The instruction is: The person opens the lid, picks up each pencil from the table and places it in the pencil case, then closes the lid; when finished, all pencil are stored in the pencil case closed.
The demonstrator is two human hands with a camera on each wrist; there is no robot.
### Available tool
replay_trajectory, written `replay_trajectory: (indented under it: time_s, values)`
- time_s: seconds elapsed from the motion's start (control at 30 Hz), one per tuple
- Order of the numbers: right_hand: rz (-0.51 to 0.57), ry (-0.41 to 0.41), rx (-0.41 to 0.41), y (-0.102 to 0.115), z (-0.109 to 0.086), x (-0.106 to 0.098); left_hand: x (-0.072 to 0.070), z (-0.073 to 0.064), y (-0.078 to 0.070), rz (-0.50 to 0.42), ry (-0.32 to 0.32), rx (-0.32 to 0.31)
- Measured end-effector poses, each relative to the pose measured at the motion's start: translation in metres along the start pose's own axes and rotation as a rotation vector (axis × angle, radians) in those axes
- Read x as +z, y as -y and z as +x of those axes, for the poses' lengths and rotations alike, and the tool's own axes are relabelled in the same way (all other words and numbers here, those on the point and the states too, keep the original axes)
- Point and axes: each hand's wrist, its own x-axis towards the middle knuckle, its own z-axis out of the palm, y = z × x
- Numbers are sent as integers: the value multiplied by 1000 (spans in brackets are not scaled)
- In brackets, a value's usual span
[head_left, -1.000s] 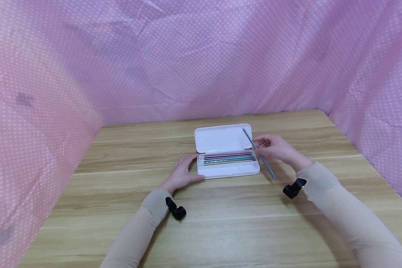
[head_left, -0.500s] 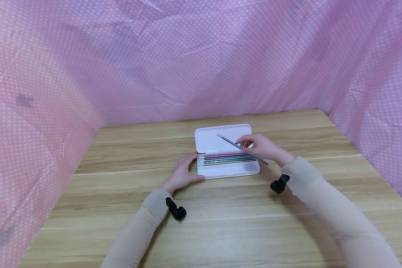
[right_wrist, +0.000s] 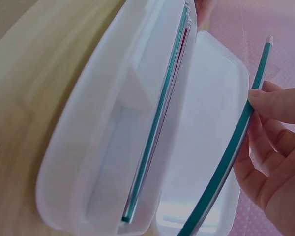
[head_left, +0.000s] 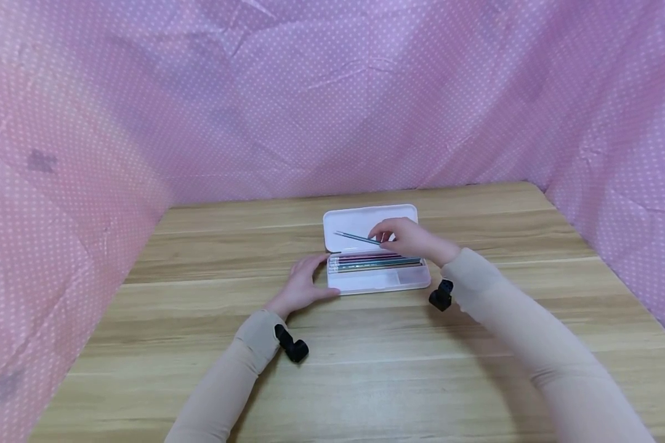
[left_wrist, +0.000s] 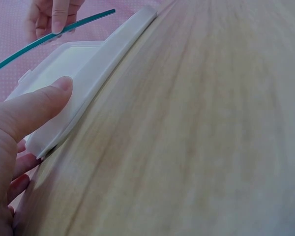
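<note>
A white pencil case (head_left: 364, 283) lies on the table with its lid (head_left: 349, 220) folded back. My left hand (head_left: 299, 286) grips its left end, thumb along the front edge and fingers around the far side. Several pencils (right_wrist: 160, 110), teal, dark red and gold, lie side by side in the case's rear part, white eraser ends to the left. My right hand (head_left: 407, 237) pinches a teal pencil (right_wrist: 231, 147) between thumb and fingers, above the lid and the back of the case. This pencil's white eraser end points left in the head view.
The wood-grain table (head_left: 332, 369) stretches around the case. Pink dotted cloth (head_left: 332, 104) hangs behind it and at both sides. Each wrist carries a small black camera (head_left: 292, 344) over a beige sleeve (head_left: 216, 387).
My right hand has moved left with the teal pencil, from beside the case to over it. The pencil has turned from steeply slanted to nearly level with the row. My left hand has stayed put.
</note>
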Motion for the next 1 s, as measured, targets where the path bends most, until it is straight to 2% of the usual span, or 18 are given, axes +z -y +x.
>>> replay_trajectory:
  time_s: [0.2,0.37,0.57,0.77,1.0]
  values:
    - [-44,15,-50,4,7,2,-1,1,-1,-6,7,-10]
    - [-145,93,-75,3,11,11,-1,-1,-1,-12,-1,-6]
    - [-222,172,-36,5,14,19,-2,-3,0,-16,-3,-15]
    - [-287,178,-54,4,16,24,-2,-2,0,-11,3,-13]
    - [-302,182,-77,-1,17,28,-2,-2,1,-16,-8,5]
